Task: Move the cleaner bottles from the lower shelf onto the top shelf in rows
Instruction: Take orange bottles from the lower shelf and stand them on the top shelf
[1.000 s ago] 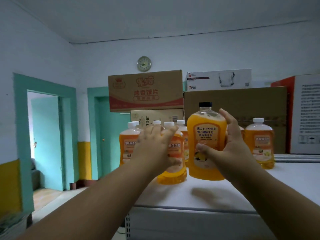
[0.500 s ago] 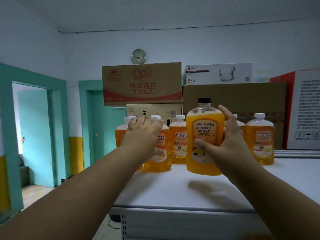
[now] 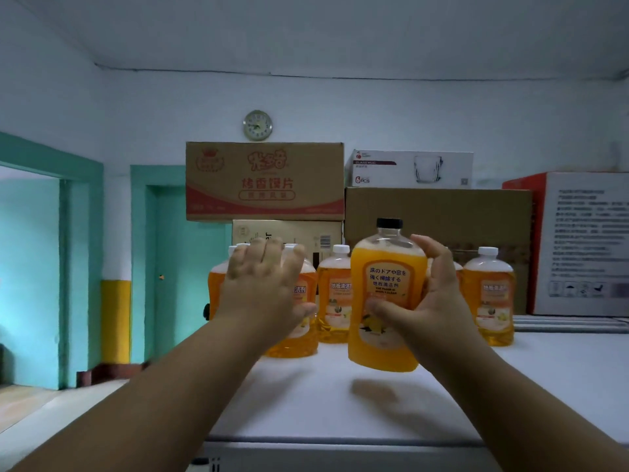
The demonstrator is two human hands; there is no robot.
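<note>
Orange bottle (image 3: 386,301) gripped, above white shelf (image 3: 340,403).

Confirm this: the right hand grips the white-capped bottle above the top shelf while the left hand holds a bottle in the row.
Not quite. The head view shows the bottle in the right hand has a black cap, not white. The rest stands: it is above the top shelf, and the left hand holds a white-capped bottle in the row.

left hand (image 3: 263,287) gripping white-capped bottle (image 3: 296,311), right hand (image 3: 432,298) gripping black-capped bottle (image 3: 386,294)
</note>
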